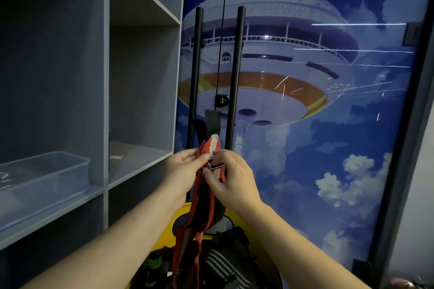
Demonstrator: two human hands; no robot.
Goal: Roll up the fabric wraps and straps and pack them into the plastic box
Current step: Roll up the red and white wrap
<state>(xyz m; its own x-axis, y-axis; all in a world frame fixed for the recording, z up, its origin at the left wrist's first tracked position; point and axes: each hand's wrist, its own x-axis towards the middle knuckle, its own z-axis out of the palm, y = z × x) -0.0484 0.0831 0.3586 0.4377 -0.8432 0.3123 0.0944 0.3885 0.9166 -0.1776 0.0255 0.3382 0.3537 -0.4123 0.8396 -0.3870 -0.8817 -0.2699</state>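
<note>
A red, white and black fabric wrap (203, 202) hangs in front of me, its black end tab (212, 122) sticking up above my hands. My left hand (180, 171) pinches the wrap's upper red part from the left. From the right, my right hand (231, 176) holds it by the small label. The wrap's long tail drops down into a yellow tub (175, 223) below. The clear plastic box (44, 176) stands on the grey shelf at the left, apart from both hands; nothing shows inside it.
A grey open shelf unit (141, 91) fills the left side. Behind the hands is a glass door with two black vertical handles (236, 73) and a blue sky picture. More dark straps and striped fabric (220, 263) lie in the yellow tub.
</note>
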